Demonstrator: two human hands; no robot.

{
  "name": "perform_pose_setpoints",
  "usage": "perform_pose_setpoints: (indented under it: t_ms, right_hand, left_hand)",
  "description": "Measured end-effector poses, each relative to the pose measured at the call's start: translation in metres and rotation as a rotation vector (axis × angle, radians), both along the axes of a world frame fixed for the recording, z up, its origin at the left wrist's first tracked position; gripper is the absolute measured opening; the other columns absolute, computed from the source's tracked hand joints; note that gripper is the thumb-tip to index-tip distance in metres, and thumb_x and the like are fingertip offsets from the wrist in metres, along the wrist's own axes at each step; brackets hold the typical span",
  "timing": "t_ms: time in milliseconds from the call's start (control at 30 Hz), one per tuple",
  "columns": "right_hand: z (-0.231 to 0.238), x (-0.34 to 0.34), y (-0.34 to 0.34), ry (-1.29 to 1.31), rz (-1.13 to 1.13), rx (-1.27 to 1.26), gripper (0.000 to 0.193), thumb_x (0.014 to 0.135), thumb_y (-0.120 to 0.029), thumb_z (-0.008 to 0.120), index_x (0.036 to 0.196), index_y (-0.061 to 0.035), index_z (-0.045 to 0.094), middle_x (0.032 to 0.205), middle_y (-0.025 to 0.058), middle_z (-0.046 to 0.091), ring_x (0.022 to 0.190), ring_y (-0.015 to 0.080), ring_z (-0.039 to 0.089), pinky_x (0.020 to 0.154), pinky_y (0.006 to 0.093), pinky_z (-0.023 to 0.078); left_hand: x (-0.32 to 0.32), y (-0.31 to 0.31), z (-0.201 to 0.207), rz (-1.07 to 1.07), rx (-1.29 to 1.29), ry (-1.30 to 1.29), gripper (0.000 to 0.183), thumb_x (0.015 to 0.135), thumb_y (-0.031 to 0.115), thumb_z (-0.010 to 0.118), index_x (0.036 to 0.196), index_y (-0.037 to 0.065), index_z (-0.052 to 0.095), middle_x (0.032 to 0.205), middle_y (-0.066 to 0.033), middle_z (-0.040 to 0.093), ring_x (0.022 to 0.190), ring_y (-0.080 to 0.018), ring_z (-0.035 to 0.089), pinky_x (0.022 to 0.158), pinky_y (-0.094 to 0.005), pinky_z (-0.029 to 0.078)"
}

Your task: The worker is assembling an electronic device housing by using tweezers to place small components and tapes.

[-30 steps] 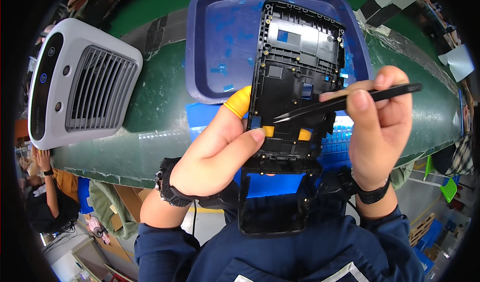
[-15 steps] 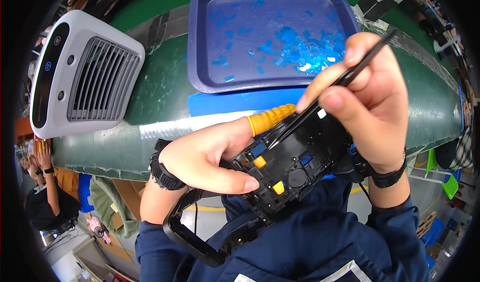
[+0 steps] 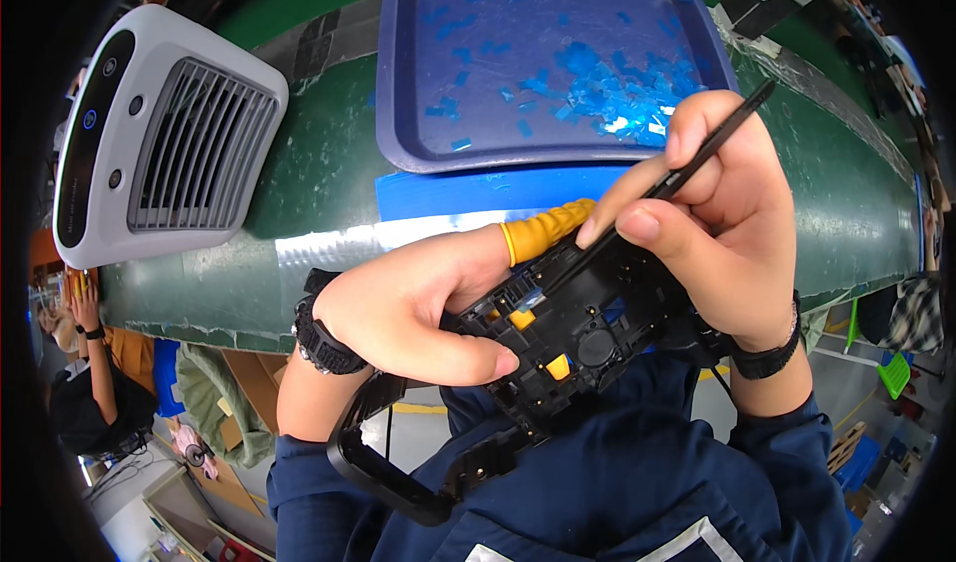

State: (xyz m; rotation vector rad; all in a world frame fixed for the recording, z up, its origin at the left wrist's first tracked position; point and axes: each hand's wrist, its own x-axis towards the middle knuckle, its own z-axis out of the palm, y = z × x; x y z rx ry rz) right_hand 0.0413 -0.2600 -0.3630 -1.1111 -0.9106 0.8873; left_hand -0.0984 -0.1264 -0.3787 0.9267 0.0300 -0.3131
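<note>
The left hand (image 3: 418,313) is closed on a black plastic housing (image 3: 568,325), its thumb laid over the near-left part of the inner face and its finger in a ribbed yellow finger cot (image 3: 548,231) lying along the far edge. The housing is held at a slant, directly to the right of that grip, with its inner side up; an open black frame section (image 3: 398,487) extends from it below the left hand, toward the person's body. The right hand (image 3: 732,233) holds black tweezers (image 3: 712,149) pinched between thumb and fingers, the shaft running down and left from this grip to the housing. The tips are at the inner face near a small bluish patch (image 3: 534,300); whether they grip it cannot be determined. Two yellow pieces (image 3: 523,319) (image 3: 559,367) sit in the housing just right of the left thumb, and a round black disc (image 3: 597,348) lies further right, below the tweezers. Beyond both hands is a dark blue tray (image 3: 423,84) carrying scattered blue film pieces (image 3: 588,72), densest toward the right-hand grip. A flat blue sheet (image 3: 448,199) lies between tray and left hand. A white appliance with a grille (image 3: 179,144) stands on the green table (image 3: 319,164), beyond and left of the left hand. Black bands (image 3: 324,333) (image 3: 767,360) circle both wrists.
</note>
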Motion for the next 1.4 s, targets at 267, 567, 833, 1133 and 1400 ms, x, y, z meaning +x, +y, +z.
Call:
perform_pose_setpoints:
  t_ms: [267, 567, 833, 1133, 1400]
  right_hand:
    - [0.021, 0.041, -0.015, -0.229, -0.287, -0.008, 0.024, 0.077, -0.007, 0.053, 0.091, -0.0056, 0.033, 0.071, 0.0108, 0.058, 0.059, 0.0068, 0.049, 0.056, 0.0142, 0.035]
    - [-0.018, 0.135, -0.023, -0.572, -0.441, -0.195, 0.024, 0.075, -0.007, 0.059, 0.088, -0.0045, 0.038, 0.061, -0.0017, 0.048, 0.055, 0.0017, 0.041, 0.05, 0.0166, 0.033]
    - [-0.053, 0.168, -0.045, 0.057, -0.458, -0.047, 0.02, 0.079, -0.014, 0.056, 0.09, -0.0076, 0.041, 0.055, -0.0073, 0.039, 0.048, 0.001, 0.033, 0.043, 0.0169, 0.025]
    - [-0.049, 0.168, -0.043, 0.078, -0.415, -0.088, 0.022, 0.079, -0.014, 0.056, 0.09, -0.0067, 0.037, 0.071, 0.0062, 0.06, 0.056, 0.0041, 0.046, 0.052, 0.0176, 0.034]
    - [-0.043, 0.163, -0.044, 0.088, -0.39, -0.041, 0.02, 0.08, -0.008, 0.053, 0.089, -0.0061, 0.036, 0.073, 0.009, 0.059, 0.075, 0.0132, 0.056, 0.074, 0.0241, 0.04]
  left_hand:
    - [-0.002, 0.01, -0.003, -0.277, 0.005, -0.079, 0.084, 0.066, -0.003, 0.051, 0.13, -0.002, -0.004, 0.123, -0.0106, 0.033, 0.103, -0.0098, 0.039, 0.085, -0.0218, 0.032]
    - [0.003, -0.004, 0.01, -0.372, 0.108, -0.134, 0.08, 0.069, -0.007, 0.048, 0.13, 0.0, -0.002, 0.131, -0.0125, 0.019, 0.115, -0.0156, 0.028, 0.091, -0.0244, 0.025]
    - [0.093, 0.056, 0.069, 0.571, 0.652, 0.054, 0.058, 0.074, 0.011, 0.048, 0.127, 0.008, 0.025, 0.108, -0.0114, 0.046, 0.089, -0.0202, 0.054, 0.063, -0.0304, 0.052]
    - [0.229, 0.151, 0.074, 0.362, 2.351, 0.335, 0.06, 0.069, 0.028, 0.053, 0.121, 0.003, 0.035, 0.1, -0.0173, 0.055, 0.092, -0.0285, 0.054, 0.077, -0.0354, 0.043]
    - [0.167, 0.032, 0.091, 0.07, 0.776, -0.064, 0.041, 0.08, 0.02, 0.047, 0.115, 0.001, 0.038, 0.101, -0.0125, 0.055, 0.085, -0.0202, 0.057, 0.075, -0.0294, 0.044]
